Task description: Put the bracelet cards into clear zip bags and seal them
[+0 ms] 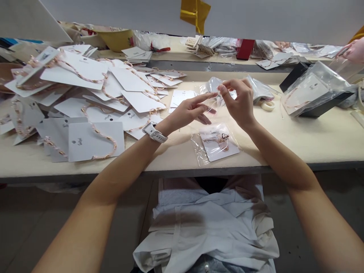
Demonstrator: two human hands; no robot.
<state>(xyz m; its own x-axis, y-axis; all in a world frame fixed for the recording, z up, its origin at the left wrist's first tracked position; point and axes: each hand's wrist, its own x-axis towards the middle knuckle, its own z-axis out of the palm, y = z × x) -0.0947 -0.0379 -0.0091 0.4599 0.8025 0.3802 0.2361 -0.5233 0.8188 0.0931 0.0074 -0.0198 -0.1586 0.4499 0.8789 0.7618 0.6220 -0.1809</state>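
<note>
My left hand (196,108), with a white watch (155,132) on its wrist, is open with its fingers stretched toward the right hand. The tip of its index finger is close to my right thumb. My right hand (240,100) is closed in a pinch, thumb against fingertips; what lies in the pinch is too small to make out. On the table below both hands lies a clear plastic bag (199,149) holding a white card (217,153) with a pinkish-gold jewellery chain. More clear bags (212,84) lie behind the hands, partly covered by them.
A large heap of white cards (81,68) with beaded chains covers the table's left side. At right, a bagged card (308,93) leans on a black stand (327,104), near a cream ring (267,105). Behind are a yellow bowl (115,40) and a red box (245,49).
</note>
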